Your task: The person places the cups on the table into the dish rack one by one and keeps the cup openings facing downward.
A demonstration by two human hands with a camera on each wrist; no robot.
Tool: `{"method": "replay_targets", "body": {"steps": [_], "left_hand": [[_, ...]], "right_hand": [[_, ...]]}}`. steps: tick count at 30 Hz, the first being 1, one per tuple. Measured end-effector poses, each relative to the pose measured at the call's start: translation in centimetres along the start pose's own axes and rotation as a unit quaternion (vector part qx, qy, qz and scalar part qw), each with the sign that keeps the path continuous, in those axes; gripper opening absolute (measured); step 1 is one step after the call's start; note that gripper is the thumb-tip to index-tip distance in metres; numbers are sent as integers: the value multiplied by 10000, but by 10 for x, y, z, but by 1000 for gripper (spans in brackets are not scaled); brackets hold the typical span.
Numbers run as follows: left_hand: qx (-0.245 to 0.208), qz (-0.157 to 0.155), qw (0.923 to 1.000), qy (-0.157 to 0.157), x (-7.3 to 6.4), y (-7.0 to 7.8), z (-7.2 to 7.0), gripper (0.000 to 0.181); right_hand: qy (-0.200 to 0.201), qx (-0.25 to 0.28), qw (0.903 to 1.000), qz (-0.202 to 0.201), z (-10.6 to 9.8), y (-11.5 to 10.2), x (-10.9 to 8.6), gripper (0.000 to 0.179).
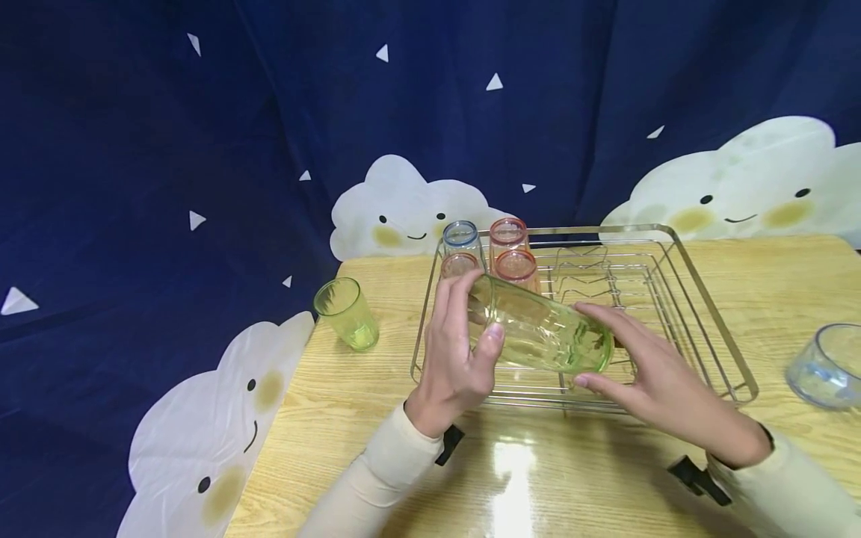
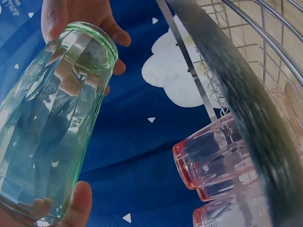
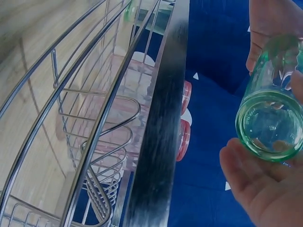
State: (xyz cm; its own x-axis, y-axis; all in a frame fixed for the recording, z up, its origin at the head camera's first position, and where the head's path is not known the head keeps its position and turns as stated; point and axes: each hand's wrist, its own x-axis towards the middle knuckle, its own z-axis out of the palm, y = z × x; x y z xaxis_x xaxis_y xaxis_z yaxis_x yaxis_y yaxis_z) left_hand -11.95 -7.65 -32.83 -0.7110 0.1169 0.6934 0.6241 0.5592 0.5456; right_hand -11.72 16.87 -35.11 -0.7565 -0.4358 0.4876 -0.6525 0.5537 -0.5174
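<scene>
Pale wood comes first, the near strip of the worktop (image 1: 572,486) catching a bright reflection, with two cream sleeves (image 1: 383,474) reaching over it and a dark strap (image 1: 449,444) showing at each wrist. Just beyond, the person's left hand (image 1: 454,366) is curled around one end of a green tumbler (image 1: 541,329), fingers over the top and thumb pressed against the near side. The right hand (image 1: 662,377) has the other end, the base, between its thumb and fingers, which are set fairly wide and reach only a little way along the glass. The tumbler is held up over the metal wire rack (image 1: 716,314), lying nearly on its side with the base tipped lower, toward the right hand. Well off to the right on the worktop sits a bluish glass (image 1: 826,370), part of it out of sight. Off to the left, apart from the rack, a second green glass (image 1: 350,314) stands by itself near the worktop's edge. At the rack's far left corner four glasses are grouped close together: a pinkish glass (image 1: 460,264) and an orange-red glass (image 1: 516,265) in front, a blue-ringed glass (image 1: 461,237) and a red-ringed glass (image 1: 509,233) behind. Past everything hangs a navy curtain (image 1: 430,97) with white triangles and smiling clouds (image 1: 410,202).
</scene>
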Motion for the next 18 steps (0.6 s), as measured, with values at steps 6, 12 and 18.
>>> {"method": "replay_targets", "body": {"steps": [6,12,18], "left_hand": [[87,-17,9996,-281,0,1,-1,74],[101,-140,9954,-943,-1,-5,-10,78],[313,-138,9955,-884,-6,-27,-21,71]], "right_hand": [[175,186,9996,-146,-2,4,-1,94],[396,235,9989,-125,-11,5,1,93],[566,163,9979,-255,-20,7,6,92]]}}
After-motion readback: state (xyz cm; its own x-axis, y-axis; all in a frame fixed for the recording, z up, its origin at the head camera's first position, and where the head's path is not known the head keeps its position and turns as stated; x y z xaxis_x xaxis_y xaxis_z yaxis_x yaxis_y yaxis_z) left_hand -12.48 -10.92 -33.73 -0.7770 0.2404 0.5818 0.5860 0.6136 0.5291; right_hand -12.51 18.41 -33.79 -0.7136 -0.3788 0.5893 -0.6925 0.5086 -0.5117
